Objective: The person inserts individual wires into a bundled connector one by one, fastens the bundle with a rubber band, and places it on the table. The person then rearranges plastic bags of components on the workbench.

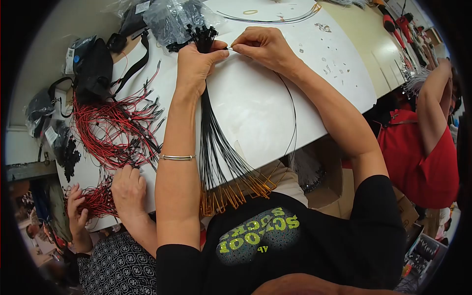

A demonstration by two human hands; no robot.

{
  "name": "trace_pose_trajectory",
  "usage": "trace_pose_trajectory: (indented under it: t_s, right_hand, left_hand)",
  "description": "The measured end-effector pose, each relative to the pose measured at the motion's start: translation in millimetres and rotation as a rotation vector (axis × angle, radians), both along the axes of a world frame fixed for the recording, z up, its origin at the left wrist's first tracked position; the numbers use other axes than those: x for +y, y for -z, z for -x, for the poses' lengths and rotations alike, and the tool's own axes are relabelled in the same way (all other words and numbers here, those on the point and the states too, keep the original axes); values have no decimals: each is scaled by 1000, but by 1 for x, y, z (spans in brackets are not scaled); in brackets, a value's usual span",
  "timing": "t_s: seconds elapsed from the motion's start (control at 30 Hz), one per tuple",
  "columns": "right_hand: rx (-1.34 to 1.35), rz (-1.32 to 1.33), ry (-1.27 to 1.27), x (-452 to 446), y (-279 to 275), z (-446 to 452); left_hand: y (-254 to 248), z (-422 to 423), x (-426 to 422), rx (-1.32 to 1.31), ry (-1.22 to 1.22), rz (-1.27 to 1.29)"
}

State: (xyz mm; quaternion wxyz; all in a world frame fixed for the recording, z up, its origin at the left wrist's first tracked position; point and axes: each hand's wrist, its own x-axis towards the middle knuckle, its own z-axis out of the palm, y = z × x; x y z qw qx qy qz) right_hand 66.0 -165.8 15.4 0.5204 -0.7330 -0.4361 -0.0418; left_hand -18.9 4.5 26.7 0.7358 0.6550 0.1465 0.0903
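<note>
My left hand [194, 66] is wrapped round a bundle of thin black wires [209, 125], with a bracelet on that forearm. Black connectors [201, 35] cluster above the fist, and the wires hang past the table edge to bent orange ends [236, 196] near my shirt. My right hand [265, 46] pinches the end of a single black wire [293, 105] close to my left thumb tip. That wire loops down to the right, over the table edge. The small piece between the fingertips is too small to make out.
Red and black wires [105, 130] lie on the white table [334, 93] at left, where another person's hands [129, 189] work. Plastic bags [169, 22] and a black pouch [93, 73] sit behind. Loose wires [270, 20] curve along the back. Someone in red [418, 152] is at right.
</note>
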Motion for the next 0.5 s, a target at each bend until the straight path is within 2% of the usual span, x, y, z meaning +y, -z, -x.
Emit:
trace_pose_trajectory:
  t_s: [0.47,0.5]
  right_hand:
    - [19,90,-72,0,4,4]
    - [87,114,-68,-1,0,4]
  left_hand:
    - [-1,3,-2,11,42,-112]
    - [-1,4,-3,4,38,-100]
